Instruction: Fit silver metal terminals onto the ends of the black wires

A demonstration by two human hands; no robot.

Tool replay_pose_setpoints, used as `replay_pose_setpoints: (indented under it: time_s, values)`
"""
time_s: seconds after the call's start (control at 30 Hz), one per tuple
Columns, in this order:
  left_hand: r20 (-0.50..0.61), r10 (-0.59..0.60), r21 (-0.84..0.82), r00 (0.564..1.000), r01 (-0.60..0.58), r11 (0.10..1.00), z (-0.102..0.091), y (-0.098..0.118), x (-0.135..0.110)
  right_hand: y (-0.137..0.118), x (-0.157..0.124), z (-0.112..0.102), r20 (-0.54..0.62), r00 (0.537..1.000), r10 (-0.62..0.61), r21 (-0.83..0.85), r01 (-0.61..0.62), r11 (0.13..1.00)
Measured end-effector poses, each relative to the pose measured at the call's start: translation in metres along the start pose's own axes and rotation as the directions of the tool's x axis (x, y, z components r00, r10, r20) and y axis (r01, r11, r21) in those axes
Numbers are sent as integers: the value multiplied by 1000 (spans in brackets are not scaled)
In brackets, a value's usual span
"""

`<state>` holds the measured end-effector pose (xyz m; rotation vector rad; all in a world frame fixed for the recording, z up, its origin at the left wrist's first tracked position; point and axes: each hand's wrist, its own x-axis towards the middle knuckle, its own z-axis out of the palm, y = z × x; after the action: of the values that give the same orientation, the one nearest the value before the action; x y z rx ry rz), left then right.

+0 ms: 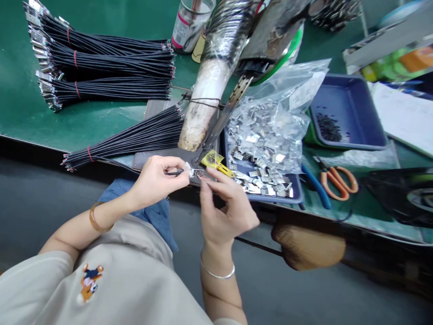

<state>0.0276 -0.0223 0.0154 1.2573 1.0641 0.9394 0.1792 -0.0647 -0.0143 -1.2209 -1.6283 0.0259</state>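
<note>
Wire up at the front edge of the bench, gripped in the left hand, thumb and fingers pinched together close behind the small metal tip. Right hand on the other side of that tip, fingers half curled, thumb and fingertips right up by the metal. Honestly can't tell from this angle whether pinching it, touching it or just hovering next to it.

Handling-wise: probably next to no weight, so no need for muscle. Black jacket likely bendy but springy, judging by the fairly straight run of the bundle left of the hands, tied with a red band. Thin black tail out past the left hand too, seemingly part of the same piece, so likely to twist the tip with any sloppy hold. Best spot to grab: on the jacket, just behind the tip. Smooth covering, maybe a bit slippery; firm pinch, no squashing.

Tip a different story: stiff, thin, shiny, likely slick under bare fingers and easy to bend out of shape. Hold by the edges, go gently around the very end. Ditto for the loose metal shells in the tray to the right: light-looking, easy to scatter, edges possibly sharp. Best taken singly, by the sides.

Also, mind the wrapped tube and metal bar just beyond the hands. Not much room there.
</note>
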Motion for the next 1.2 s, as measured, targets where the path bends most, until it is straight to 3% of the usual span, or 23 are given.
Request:
replay_pose_setpoints:
  time_s: [0.07, 0.37, 0.8, 1.0, 1.1, 1.2]
  values:
    - [-20, 20, 3, 1000, -20, 1000, 2, 1, 2, 2, 0, 5, 18, 1000, -20, 6, 20, 1000]
    - [-105, 17, 76, 994, -9, 997, 6, 3, 4, 4, 8, 14, -2, 996, 93, 97, -92, 991]
    - [-82, -21, 41, 996, 24, 999, 4, 10, 5, -2, 14, 0, 72, 997, -41, 82, 35, 996]
    - [-48, -35, 106, 998, 40, 994, 2, 8, 3, 2, 10, 4, 111, 992, -64, 54, 58, 997]
    - [-23, -28, 152, 999, 31, 988, 2, 8, 1, 7, 7, 0, 101, 994, 47, 73, -55, 996]
    - [102, 12, 291, 995, -41, 956, -2, 8, -6, 5, 3, -39, 140, 938, 316, 67, -327, 943]
